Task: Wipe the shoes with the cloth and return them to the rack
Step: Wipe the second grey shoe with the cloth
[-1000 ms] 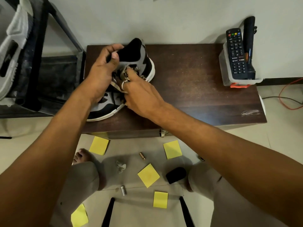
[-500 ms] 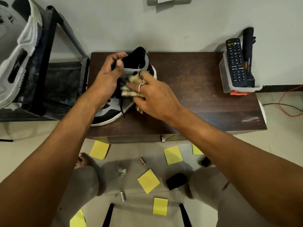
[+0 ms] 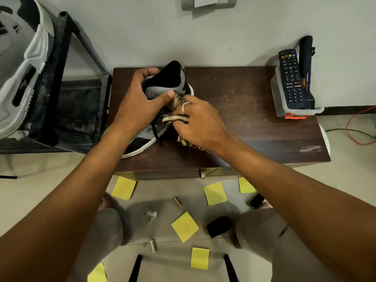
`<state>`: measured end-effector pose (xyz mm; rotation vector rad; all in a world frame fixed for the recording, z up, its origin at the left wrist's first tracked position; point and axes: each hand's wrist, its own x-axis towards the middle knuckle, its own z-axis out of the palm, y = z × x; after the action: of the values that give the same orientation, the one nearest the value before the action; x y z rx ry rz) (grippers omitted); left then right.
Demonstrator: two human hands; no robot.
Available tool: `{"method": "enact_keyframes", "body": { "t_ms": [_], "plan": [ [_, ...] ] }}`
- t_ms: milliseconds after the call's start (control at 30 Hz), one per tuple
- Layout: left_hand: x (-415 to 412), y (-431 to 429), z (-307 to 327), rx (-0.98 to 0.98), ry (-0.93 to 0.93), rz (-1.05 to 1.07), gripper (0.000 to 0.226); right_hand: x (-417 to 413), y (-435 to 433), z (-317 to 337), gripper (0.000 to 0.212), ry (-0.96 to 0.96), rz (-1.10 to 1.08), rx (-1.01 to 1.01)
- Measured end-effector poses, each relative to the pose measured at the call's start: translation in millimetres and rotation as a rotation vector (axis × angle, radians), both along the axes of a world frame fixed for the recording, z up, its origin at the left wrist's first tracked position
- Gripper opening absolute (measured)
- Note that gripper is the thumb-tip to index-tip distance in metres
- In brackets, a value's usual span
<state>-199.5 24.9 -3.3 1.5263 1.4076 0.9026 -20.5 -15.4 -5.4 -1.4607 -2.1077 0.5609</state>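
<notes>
A black, grey and white sneaker (image 3: 165,82) lies on the left part of a dark wooden table (image 3: 244,119), toe towards me. My left hand (image 3: 140,102) grips its collar, fingers curled over the opening and thumb on the grey side. My right hand (image 3: 199,121) holds a striped beige cloth (image 3: 173,118) bunched in its fingers and presses it on the shoe's side near the laces. A cloth end hangs under my wrist. A black shoe rack (image 3: 67,98) stands left of the table with a white and grey shoe (image 3: 22,64) on it.
A clear bin (image 3: 280,100) at the table's right end holds a remote (image 3: 291,78) and a black torch (image 3: 306,72). On the floor lie yellow sticky notes (image 3: 185,225), small batteries, a crumpled scrap and a black object (image 3: 219,226). A red cable (image 3: 358,127) runs at right.
My right hand with the cloth has slid from the laces out to the shoe's right side. My left hand's thumb has shifted onto the grey side. The view has tilted upward.
</notes>
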Motion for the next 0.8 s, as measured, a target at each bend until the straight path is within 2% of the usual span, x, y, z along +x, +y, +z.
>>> {"method": "enact_keyframes", "body": {
  "t_ms": [67,133,233,367,533,600,667,700,800],
  "plan": [
    [5.3,-4.7,-2.4,0.091,0.091,0.045,0.068,9.9,3.4,-5.0,0.023,0.159,-0.104,0.054],
    [10.2,-6.2,-0.6,0.138,0.13,0.085,0.068,16.8,9.2,-8.4,0.024,0.312,-0.227,0.08],
    [12.4,-3.8,3.7,0.131,0.134,0.122,0.061,17.6,14.8,-11.0,0.031,0.486,-0.395,-0.051],
    [10.4,-0.9,1.5,0.125,0.113,0.128,0.057,9.4,11.3,-16.5,0.018,0.476,-0.388,-0.301],
    [5.9,3.6,-2.1,0.116,0.088,0.13,0.05,24.1,7.2,-10.7,0.03,0.374,-0.392,-0.447],
    [2.8,5.8,-3.3,0.101,0.041,0.117,0.047,27.1,10.9,-7.8,0.035,0.454,-0.463,-0.41],
    [-0.2,7.3,-3.0,0.068,-0.023,0.074,0.046,26.5,18.2,-2.2,0.028,0.578,-0.556,-0.347],
    [-2.6,8.4,-1.8,0.051,-0.032,0.036,0.046,26.9,22.8,-1.1,0.022,0.619,-0.581,-0.345],
    [-9.3,13.3,1.6,0.019,0.0,-0.074,0.046,30.6,27.8,-6.0,0.024,0.67,-0.596,-0.425]
  ]
}}
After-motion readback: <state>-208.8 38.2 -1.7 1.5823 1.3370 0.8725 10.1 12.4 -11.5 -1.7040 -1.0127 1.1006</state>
